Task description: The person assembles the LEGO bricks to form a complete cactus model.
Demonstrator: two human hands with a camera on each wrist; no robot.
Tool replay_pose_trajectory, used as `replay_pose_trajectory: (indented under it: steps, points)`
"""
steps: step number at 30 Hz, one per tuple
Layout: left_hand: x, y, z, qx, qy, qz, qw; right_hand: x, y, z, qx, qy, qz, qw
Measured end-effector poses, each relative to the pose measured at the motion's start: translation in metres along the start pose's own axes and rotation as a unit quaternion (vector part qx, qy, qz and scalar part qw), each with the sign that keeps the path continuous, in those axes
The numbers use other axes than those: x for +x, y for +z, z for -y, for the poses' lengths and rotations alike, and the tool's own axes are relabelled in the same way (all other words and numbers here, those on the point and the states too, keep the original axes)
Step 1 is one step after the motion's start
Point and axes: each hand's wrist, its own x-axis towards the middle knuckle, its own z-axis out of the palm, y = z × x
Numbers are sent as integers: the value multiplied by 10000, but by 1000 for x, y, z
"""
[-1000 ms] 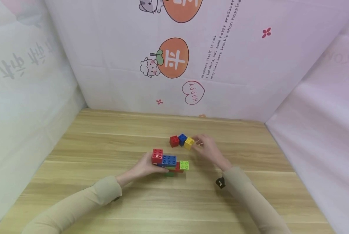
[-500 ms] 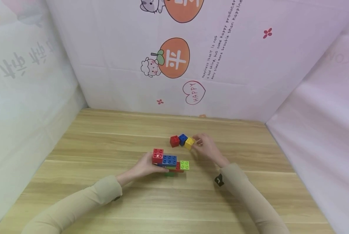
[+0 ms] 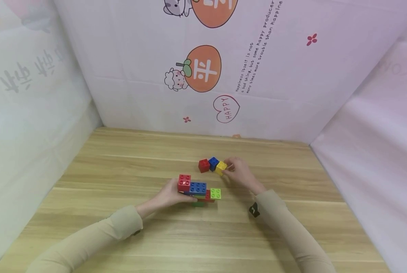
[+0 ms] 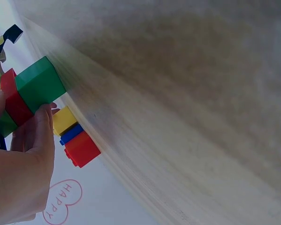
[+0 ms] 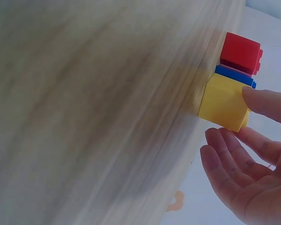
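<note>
My left hand (image 3: 172, 194) grips an assembled stack of toy building blocks (image 3: 198, 187), held low over the table. On top are a red block (image 3: 184, 182), a longer blue block (image 3: 198, 188) and a lime green block (image 3: 216, 193) at the right end. From the left wrist view, a darker green block (image 4: 39, 83) shows at its bottom. My right hand (image 3: 240, 175) pinches a yellow block (image 5: 223, 104) between thumb and index finger, the other fingers loosely bent. That block stands on the table against a small blue block (image 3: 213, 163), beside a red block (image 3: 204, 165).
The wood-grain table (image 3: 176, 242) meets a printed white cloth backdrop (image 3: 138, 94) just behind the loose blocks. Cloth walls rise at left and right. A dark strap piece (image 3: 254, 209) hangs by the right sleeve.
My right hand has shifted slightly left, and its thumb and index finger have come together on the yellow block. The left hand and its stack stay in place.
</note>
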Motion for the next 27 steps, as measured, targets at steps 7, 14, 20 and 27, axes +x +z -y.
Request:
replay_pose_trajectory:
  steps: [7,14,20,27]
  points:
    - [1,0,0,6,24,37,10000,-1,-1,-1,48,21,14,10000]
    - [0,0,0,-57,18,55,10000,-2,1,-3,-77,124,-25,9999]
    - [0,0,1,-64,14,48,10000,-5,1,-4,-62,78,-84,9999]
    - [-1,0,-1,-61,-17,40,10000,-11,-1,-1,-125,12,-168,9998]
